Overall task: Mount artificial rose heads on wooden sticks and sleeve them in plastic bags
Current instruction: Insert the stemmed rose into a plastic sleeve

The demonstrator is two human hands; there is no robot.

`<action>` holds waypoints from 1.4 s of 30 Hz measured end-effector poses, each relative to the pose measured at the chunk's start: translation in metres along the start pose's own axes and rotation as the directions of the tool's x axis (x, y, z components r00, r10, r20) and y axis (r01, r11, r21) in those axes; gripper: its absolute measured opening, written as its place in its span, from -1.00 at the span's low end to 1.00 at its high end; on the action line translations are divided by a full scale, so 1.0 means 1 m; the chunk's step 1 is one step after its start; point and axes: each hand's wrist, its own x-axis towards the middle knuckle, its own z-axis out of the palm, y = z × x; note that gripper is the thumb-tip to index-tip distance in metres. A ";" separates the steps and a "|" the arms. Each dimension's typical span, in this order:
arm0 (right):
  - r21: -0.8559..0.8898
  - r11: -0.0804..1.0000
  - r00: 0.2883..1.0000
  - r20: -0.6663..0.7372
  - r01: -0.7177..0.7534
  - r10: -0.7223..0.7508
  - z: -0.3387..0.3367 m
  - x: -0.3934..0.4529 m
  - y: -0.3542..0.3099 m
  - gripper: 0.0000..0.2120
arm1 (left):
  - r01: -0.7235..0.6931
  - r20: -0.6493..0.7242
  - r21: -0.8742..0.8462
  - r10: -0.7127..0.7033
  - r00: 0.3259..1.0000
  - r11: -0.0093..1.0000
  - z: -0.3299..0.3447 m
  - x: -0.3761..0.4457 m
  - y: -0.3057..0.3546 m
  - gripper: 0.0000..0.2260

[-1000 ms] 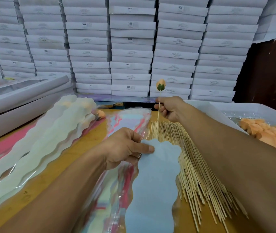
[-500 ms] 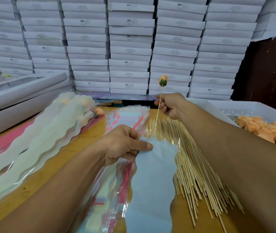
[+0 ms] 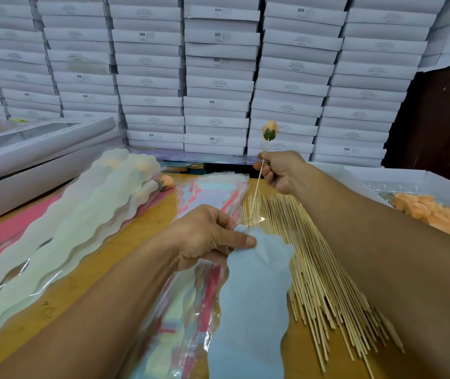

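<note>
Two hands are busy at the middle of the frame. The right hand point(image 3: 278, 170), upper centre, is curled round a thin wooden stick point(image 3: 258, 184) and pinches it below its top, where a peach rose head point(image 3: 270, 129) with a green leaf base already sits. The stick slants down and its lower tip reaches the clear mouth of a blue plastic bag point(image 3: 254, 294), which the left hand point(image 3: 207, 236) pinches at its upper edge, thumb on top and fingers beneath.

Just right of the bag, a loose spread of spare sticks point(image 3: 319, 269) lies on the yellow bench point(image 3: 125, 242). A pile of coloured bags point(image 3: 210, 192) lies under and behind the left hand, pale green sleeved bags point(image 3: 87, 222) lie to the left, and loose peach rose heads point(image 3: 437, 214) fill a white tray point(image 3: 410, 176) at the right edge. White boxes point(image 3: 218, 77) are stacked across the top of the frame.

The stick looks light and stiff but thin enough to snap if bent, so holding it close under the flower seems sound. The rose head looks soft and probably crushable, better left untouched. The bag film looks limp and slippery; its mouth likely needs holding apart at the edge for the stick to slide in cleanly.
</note>
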 end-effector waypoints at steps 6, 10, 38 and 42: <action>-0.009 1.000 1.000 -0.009 0.008 -0.008 0.001 -0.001 -0.001 -0.89 | 0.000 0.005 0.005 0.000 1.000 1.000 0.000 0.001 -0.002 -0.74; -0.027 1.000 1.000 -0.013 0.009 -0.010 0.000 0.000 0.002 -0.89 | -0.006 0.001 0.001 0.006 1.000 1.000 0.000 -0.001 -0.002 -0.66; -0.032 0.999 0.997 0.073 -0.018 0.020 0.005 -0.006 0.013 -0.85 | -0.024 0.093 -0.109 0.034 0.995 0.994 0.000 0.003 -0.005 -0.73; -0.048 0.999 0.997 0.080 -0.011 0.015 0.003 -0.009 0.013 -0.89 | -0.033 0.073 -0.130 0.043 0.996 0.991 0.000 0.002 -0.004 -0.80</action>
